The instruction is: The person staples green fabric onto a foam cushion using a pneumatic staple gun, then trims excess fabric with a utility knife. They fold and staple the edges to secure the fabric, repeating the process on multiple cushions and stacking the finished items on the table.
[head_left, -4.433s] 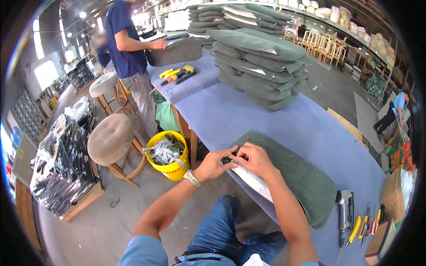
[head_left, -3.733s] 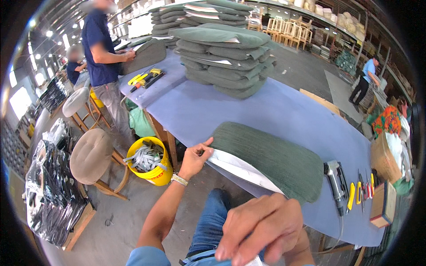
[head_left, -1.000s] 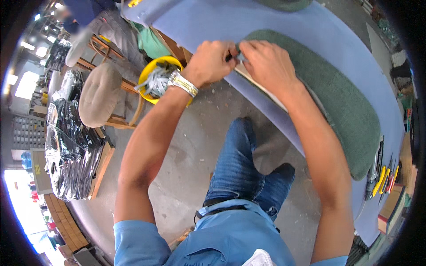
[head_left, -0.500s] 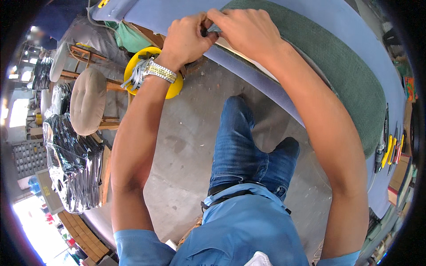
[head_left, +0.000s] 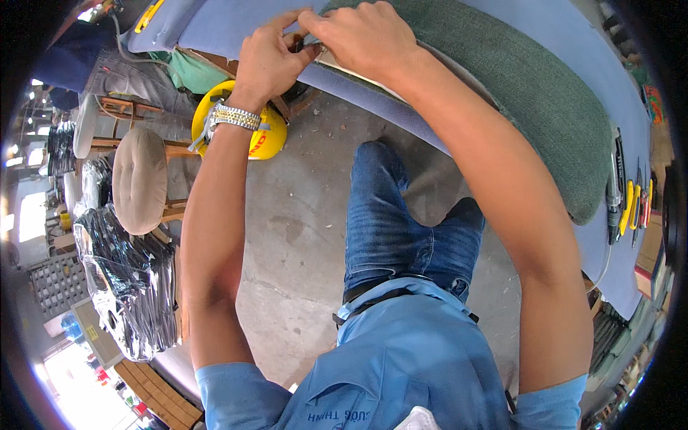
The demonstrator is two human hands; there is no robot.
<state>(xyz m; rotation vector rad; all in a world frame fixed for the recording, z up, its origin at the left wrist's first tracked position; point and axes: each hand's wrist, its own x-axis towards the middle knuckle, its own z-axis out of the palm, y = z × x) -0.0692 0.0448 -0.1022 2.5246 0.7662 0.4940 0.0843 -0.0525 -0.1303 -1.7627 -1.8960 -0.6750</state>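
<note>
My left hand [head_left: 271, 63], with a metal watch on the wrist, is closed with its thumb and fingers together at the far edge of the work. Right beside it, my right hand [head_left: 363, 41] is bent over the same edge, fingers pinched. A bit of greyish material and something small and dark show between the fingertips; I cannot make out what they are. Under my right hand lies a curved green fabric-covered piece [head_left: 527, 86], like a cushioned panel, with a pale board edge [head_left: 351, 70] along its near side. It rests on a table covered in blue cloth [head_left: 573, 43].
A yellow bucket [head_left: 271, 141] with grey strips stands below my left wrist. Left of it are a round beige padded stool [head_left: 138, 180] and a plastic-wrapped stack [head_left: 129, 283]. Corded tool [head_left: 614, 190] and yellow-handled tools [head_left: 627, 206] lie at right. Another person's grey-trousered leg [head_left: 140, 79] shows far left.
Both hands have shifted left in the picture and stay together at the panel's edge. The whole view has shifted a little, the green piece and tools with it.
</note>
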